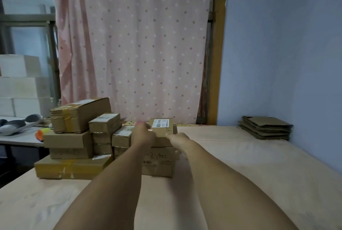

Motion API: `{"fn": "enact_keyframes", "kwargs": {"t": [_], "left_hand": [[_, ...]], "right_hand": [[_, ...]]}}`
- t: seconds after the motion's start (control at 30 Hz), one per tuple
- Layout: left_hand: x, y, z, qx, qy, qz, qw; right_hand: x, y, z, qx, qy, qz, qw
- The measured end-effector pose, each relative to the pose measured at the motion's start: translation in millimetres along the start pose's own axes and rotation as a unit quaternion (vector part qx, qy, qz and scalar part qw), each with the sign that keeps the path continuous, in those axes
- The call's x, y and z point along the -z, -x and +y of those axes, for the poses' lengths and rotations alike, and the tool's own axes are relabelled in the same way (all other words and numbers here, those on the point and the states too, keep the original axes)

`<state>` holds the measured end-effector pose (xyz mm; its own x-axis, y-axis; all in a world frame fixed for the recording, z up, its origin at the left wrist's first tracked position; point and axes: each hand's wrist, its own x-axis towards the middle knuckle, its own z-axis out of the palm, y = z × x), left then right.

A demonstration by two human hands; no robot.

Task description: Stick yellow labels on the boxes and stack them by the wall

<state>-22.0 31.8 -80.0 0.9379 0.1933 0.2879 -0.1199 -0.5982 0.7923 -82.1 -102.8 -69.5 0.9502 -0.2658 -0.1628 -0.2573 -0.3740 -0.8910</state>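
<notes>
A small brown cardboard box (162, 131) with a white shipping label sits on top of a larger box (159, 163) marked with handwriting, near the pink curtain. My left hand (143, 134) holds the small box's left side, fingers curled over its top edge. My right hand (176, 138) grips its right front corner, the thumb down the front face. To the left stands a pile of several taped cardboard boxes (77, 137). No yellow label shows on the small box from here.
Flattened cartons (265, 127) lie stacked at the back right by the blue wall (286, 53). White boxes (20, 89) and a grey handheld device (16, 124) sit on a side table at left. An orange-yellow object (41, 133) lies behind the pile.
</notes>
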Motion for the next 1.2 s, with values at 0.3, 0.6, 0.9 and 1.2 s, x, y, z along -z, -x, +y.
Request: {"fn": "enact_keyframes", "kwargs": {"t": [0.3,0.6,0.9,1.2], "left_hand": [[-5.2,-18.7,-13.3,0.095,0.049,-0.031,0.994],[2.4,-24.0,-16.4,0.114,0.201,-0.024,0.973],[-4.8,-4.4,-1.5,0.099,0.372,-0.09,0.919],[-8.1,4.6,-2.4,0.109,0.363,-0.142,0.914]], "right_hand": [[-4.1,-30.9,-3.5,0.01,-0.022,0.0,1.0],[1.0,-38.8,-0.1,0.02,-0.121,-0.007,0.992],[32.2,-42.6,5.4,0.054,-0.194,0.127,0.971],[89.8,-33.6,28.4,0.004,-0.191,0.202,0.961]]}}
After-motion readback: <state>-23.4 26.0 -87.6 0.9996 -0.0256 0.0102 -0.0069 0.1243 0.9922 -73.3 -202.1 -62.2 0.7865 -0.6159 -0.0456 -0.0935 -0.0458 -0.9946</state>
